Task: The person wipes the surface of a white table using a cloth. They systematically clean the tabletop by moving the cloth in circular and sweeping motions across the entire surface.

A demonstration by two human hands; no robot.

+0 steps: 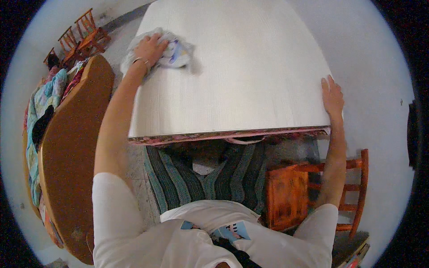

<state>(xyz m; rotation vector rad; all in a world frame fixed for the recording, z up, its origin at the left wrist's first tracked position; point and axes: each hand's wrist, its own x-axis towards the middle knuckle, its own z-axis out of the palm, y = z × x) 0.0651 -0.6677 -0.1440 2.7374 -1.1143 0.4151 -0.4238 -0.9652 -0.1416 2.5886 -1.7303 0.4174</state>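
Observation:
A white tabletop [241, 67] stretches out in front of me. Near its far left edge, my left hand [151, 48] bears down on a crumpled whitish cloth [176, 53] with purple-blue marks, its fingers bent over the fabric. The cloth lies bunched on the surface and reaches the table's left edge. My right hand [333, 96] rests against the right edge of the tabletop, fingers stretched and apart, with nothing in it.
A pink flowered trim [232, 134] runs under the table's near edge. To my right stands a wooden chair [288, 196], with a pale wall [371, 89] beyond. At left is a brown sofa [78, 156] heaped with blankets [47, 102]; more wooden chairs [89, 33] stand behind.

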